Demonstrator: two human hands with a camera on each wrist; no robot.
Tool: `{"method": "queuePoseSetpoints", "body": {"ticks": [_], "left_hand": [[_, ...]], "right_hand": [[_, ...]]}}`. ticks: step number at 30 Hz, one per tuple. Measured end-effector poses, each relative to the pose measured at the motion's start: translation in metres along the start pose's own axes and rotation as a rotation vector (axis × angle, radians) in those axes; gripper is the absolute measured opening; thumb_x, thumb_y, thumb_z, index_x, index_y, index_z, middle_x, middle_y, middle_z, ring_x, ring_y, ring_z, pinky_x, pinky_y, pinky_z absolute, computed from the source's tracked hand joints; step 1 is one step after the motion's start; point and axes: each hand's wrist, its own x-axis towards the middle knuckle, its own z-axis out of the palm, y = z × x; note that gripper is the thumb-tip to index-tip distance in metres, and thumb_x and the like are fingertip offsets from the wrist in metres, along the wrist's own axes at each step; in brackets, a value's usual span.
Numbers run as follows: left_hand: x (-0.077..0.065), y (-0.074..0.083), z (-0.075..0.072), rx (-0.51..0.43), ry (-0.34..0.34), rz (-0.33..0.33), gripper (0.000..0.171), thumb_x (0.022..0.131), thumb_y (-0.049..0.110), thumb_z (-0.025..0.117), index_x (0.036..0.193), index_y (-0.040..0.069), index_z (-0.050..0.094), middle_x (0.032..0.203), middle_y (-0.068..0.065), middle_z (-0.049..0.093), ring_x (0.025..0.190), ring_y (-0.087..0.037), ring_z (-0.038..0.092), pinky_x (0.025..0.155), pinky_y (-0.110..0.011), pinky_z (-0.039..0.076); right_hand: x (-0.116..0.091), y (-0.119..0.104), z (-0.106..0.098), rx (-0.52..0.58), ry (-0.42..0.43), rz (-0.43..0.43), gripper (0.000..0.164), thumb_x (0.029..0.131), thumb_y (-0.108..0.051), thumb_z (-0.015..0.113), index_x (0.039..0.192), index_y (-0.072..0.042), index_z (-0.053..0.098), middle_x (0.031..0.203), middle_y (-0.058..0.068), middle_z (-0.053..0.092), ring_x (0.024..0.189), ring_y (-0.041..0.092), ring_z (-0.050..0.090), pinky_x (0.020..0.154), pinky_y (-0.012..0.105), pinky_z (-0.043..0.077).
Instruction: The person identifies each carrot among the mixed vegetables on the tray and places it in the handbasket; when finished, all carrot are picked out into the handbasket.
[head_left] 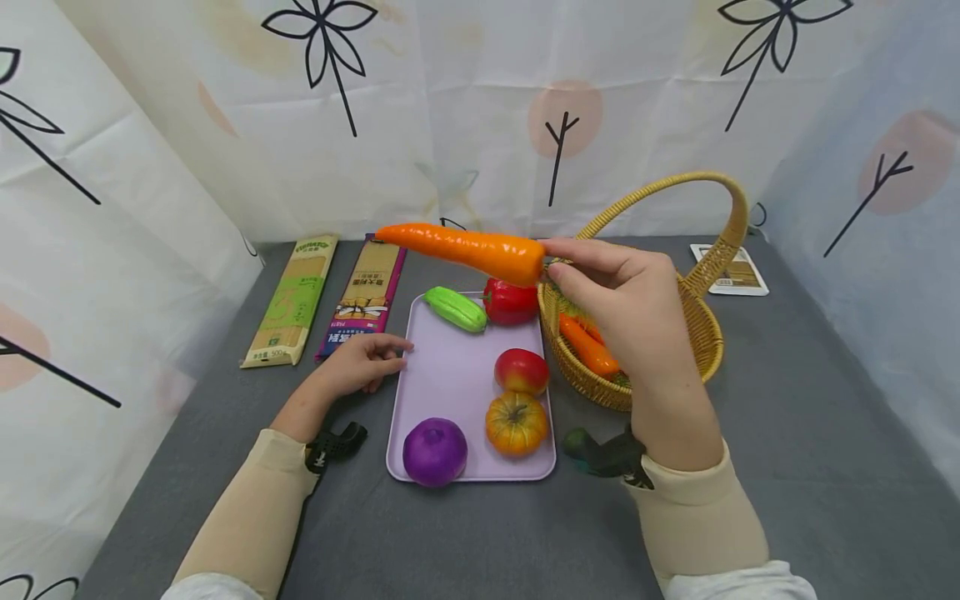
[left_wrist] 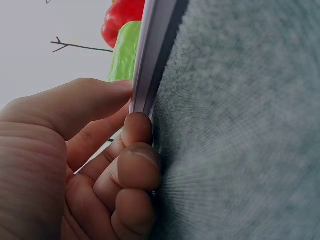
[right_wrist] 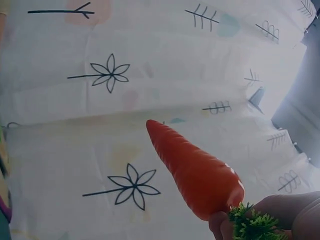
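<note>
My right hand (head_left: 637, 300) pinches a toy carrot (head_left: 468, 250) by its thick, leafy end, its tip pointing left above the tray's far edge. In the right wrist view the carrot (right_wrist: 195, 172) shows green leaves (right_wrist: 250, 225) between thumb and fingers. At the left rim of a lilac tray (head_left: 442, 367), my left hand (head_left: 363, 362) holds the edge, thumb on top and fingers curled beneath. On the tray lie a green cucumber (head_left: 456, 309), a red bell pepper (head_left: 512, 302), a red-yellow fruit (head_left: 522, 372), an orange pumpkin (head_left: 517, 424) and a purple onion (head_left: 435, 452).
To the right stands a tall-handled wicker basket (head_left: 705, 333) with another orange carrot (head_left: 588, 346) inside, partly behind my right hand. Two noodle packs, one green (head_left: 292, 300) and one purple (head_left: 365, 292), lie left of the tray. A white packet (head_left: 731, 271) lies behind the basket.
</note>
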Motion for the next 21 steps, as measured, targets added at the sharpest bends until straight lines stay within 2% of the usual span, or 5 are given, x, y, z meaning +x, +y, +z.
{"method": "queuePoseSetpoints", "body": {"ticks": [6,13,17,21], "left_hand": [[0.000,0.000,0.000,0.002,-0.002,0.003,0.029,0.099,0.020,0.070,0.127,0.012,0.071,0.079,-0.009,0.060,0.053,-0.020,0.051,0.048,-0.030,0.044],[0.000,0.000,0.000,-0.002,-0.003,-0.001,0.029,0.099,0.019,0.069,0.128,0.011,0.070,0.079,-0.009,0.060,0.053,-0.019,0.051,0.048,-0.030,0.044],[0.000,0.001,0.000,-0.002,-0.005,-0.007,0.030,0.099,0.019,0.069,0.128,0.011,0.070,0.079,-0.009,0.060,0.053,-0.020,0.051,0.048,-0.030,0.044],[0.000,0.001,0.000,0.003,-0.005,-0.010,0.031,0.099,0.020,0.070,0.129,0.011,0.070,0.080,-0.009,0.061,0.053,-0.020,0.051,0.048,-0.030,0.044]], "right_hand": [[-0.003,-0.007,-0.020,0.137,0.111,-0.033,0.024,0.091,-0.010,0.079,0.115,-0.004,0.079,0.115,0.014,0.073,0.108,0.031,0.065,0.089,0.025,0.055],[-0.006,-0.013,-0.045,0.197,0.285,-0.034,0.030,0.084,-0.010,0.085,0.111,0.001,0.078,0.112,0.014,0.074,0.110,0.030,0.064,0.086,0.023,0.055],[-0.007,-0.012,-0.060,0.304,0.357,-0.085,0.033,0.080,-0.002,0.086,0.109,0.010,0.075,0.107,0.019,0.074,0.107,0.031,0.063,0.088,0.025,0.055],[-0.008,-0.011,-0.076,0.423,0.439,-0.107,0.039,0.076,0.004,0.088,0.110,0.017,0.071,0.110,0.024,0.072,0.107,0.033,0.064,0.090,0.028,0.055]]}}
